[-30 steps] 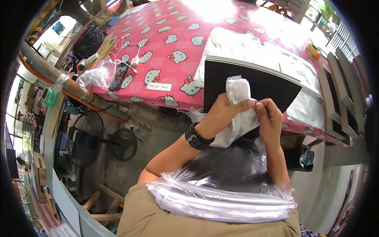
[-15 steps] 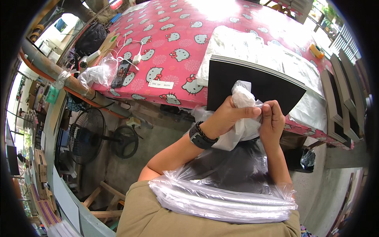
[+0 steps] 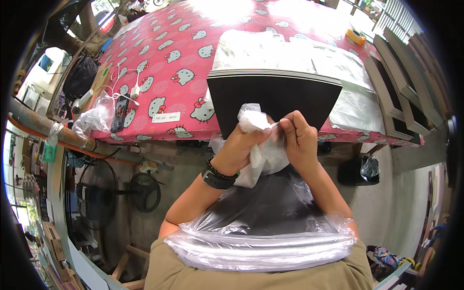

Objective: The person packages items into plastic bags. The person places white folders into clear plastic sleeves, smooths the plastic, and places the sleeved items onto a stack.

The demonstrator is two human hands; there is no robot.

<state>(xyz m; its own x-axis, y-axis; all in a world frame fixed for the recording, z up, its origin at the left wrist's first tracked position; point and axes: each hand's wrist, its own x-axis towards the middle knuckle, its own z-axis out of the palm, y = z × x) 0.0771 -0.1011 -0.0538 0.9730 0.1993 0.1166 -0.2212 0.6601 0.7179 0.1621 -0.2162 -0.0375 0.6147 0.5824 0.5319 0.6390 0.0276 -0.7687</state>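
Observation:
My left hand (image 3: 241,147), with a dark wristband on its wrist, is wrapped round a bunch of crumpled white plastic (image 3: 270,157). A tuft of it sticks up above the fist, and the rest hangs below. My right hand (image 3: 302,142) is closed beside it, pinching an edge of the same plastic between thumb and fingers. Behind both hands a stack of black boards (image 3: 275,92) leans upright against the table edge. Across my lap and chest lies a sheet of clear plastic (image 3: 270,246), with dark material showing under it.
The table has a pink patterned cloth (image 3: 183,43), with white plastic packets (image 3: 355,108), a phone (image 3: 121,113), white cables and a paper label (image 3: 166,117). Orange tape (image 3: 355,36) sits at the far right. Frames (image 3: 391,96) stand right; a fan (image 3: 99,193) stands lower left.
The view has swung rightward, so the table and boards sit further left. Both hands keep hold of the white plastic, with slightly more of it stretched between them.

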